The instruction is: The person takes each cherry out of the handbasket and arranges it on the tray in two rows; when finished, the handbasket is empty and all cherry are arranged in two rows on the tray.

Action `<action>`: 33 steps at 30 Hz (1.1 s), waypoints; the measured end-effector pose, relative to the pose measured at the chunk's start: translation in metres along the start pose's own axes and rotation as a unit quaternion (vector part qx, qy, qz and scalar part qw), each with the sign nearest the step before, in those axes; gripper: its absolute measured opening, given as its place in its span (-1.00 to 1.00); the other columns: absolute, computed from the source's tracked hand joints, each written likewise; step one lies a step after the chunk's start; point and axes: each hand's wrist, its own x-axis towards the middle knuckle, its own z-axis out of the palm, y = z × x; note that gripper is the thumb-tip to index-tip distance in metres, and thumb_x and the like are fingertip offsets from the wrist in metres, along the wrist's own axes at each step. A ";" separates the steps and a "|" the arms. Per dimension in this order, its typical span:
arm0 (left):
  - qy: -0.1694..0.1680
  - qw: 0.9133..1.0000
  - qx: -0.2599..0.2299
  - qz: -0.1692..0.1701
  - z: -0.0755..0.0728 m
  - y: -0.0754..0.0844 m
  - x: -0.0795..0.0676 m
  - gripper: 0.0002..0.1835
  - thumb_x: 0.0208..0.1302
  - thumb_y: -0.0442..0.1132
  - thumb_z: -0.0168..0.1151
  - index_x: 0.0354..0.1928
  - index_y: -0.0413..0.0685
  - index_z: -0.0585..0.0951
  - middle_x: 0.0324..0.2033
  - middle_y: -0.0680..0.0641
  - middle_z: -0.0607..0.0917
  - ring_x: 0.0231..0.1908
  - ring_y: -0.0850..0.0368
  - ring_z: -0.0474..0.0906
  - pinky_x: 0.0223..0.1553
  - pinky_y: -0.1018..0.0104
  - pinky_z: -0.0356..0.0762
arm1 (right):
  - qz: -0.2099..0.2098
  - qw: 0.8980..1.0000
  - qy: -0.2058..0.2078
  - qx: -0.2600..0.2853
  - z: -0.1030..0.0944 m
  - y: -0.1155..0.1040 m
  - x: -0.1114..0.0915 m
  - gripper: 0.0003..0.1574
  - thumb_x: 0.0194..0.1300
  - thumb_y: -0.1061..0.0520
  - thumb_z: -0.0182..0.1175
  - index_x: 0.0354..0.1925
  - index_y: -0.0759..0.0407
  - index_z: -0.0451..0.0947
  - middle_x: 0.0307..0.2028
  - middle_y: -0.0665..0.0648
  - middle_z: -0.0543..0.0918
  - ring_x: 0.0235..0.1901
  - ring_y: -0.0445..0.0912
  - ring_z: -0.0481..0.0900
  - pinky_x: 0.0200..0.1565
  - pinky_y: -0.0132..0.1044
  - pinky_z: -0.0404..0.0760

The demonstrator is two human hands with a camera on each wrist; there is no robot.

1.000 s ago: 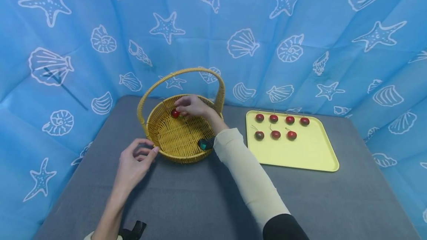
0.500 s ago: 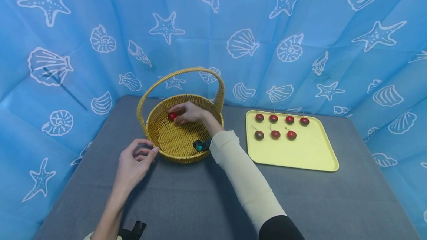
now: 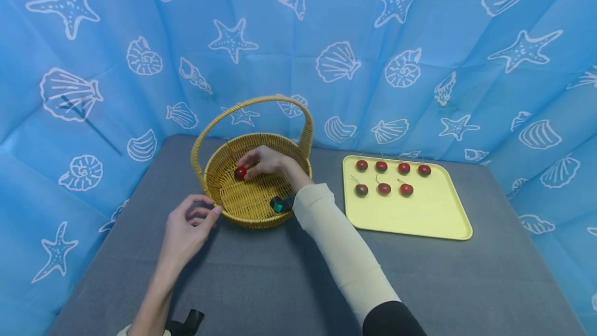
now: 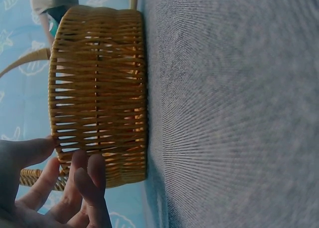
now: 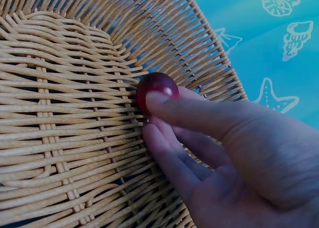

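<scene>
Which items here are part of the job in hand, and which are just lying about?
In use:
- cherry, pinched by the right hand inside the basket
- wicker basket, its rim touched by the left hand
- yellow tray holding seven cherries

Just there:
- grey table
- blue seashell backdrop

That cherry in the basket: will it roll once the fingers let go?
Probably a little: the cherry looks round and glossy, so apt to roll. The ribbed weave of the basket likely checks it soon. Pinched by the right hand fingertips alone, it seems light.
</scene>
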 end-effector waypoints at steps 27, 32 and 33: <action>0.002 1.000 -0.005 -0.002 0.001 0.001 -0.001 -0.64 0.52 -0.04 0.40 0.16 -0.08 0.62 -0.18 -0.28 0.87 -0.36 -0.02 0.82 -0.42 0.33 0.65 | -0.062 0.994 -0.068 -0.050 -0.035 -0.009 -0.030 -0.45 0.51 0.06 0.39 0.38 0.16 0.63 0.23 0.09 0.75 0.30 0.00 0.64 0.17 -0.23 0.72; 0.004 1.000 -0.005 0.002 0.001 0.002 -0.001 -0.65 0.53 -0.03 0.40 0.15 -0.08 0.62 -0.18 -0.29 0.87 -0.37 0.01 0.83 -0.42 0.33 0.65 | -0.068 0.994 -0.073 -0.048 -0.047 -0.007 -0.045 -0.44 0.52 0.09 0.37 0.39 0.20 0.60 0.24 0.12 0.75 0.20 -0.04 0.71 0.15 -0.12 0.78; 0.004 1.000 -0.005 0.002 0.002 0.002 -0.001 -0.65 0.53 -0.03 0.40 0.15 -0.07 0.62 -0.18 -0.30 0.87 -0.37 0.02 0.83 -0.42 0.34 0.65 | -0.067 0.994 -0.074 -0.046 -0.049 -0.006 -0.048 -0.44 0.52 0.10 0.37 0.39 0.20 0.60 0.24 0.13 0.75 0.16 -0.04 0.73 0.15 -0.10 0.78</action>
